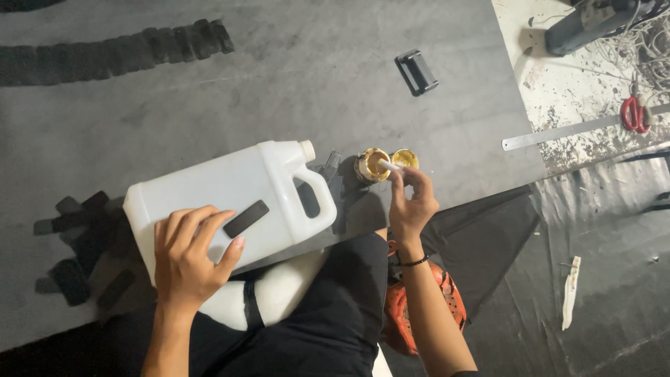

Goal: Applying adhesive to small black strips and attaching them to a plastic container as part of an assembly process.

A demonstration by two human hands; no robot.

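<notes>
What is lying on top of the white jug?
On the white jug lie a black strip and the left hand, fingers spread beside that strip. Whatever is under the palm, and under the jug itself, is covered.

White plastic jug (230,199) lies sideways, black strip (246,218) on top.

Your left hand (187,258) is lying on the white plastic jerrycan (230,199); right of it, the small open glue tin (372,165) is sitting before your right hand (412,202).
</notes>
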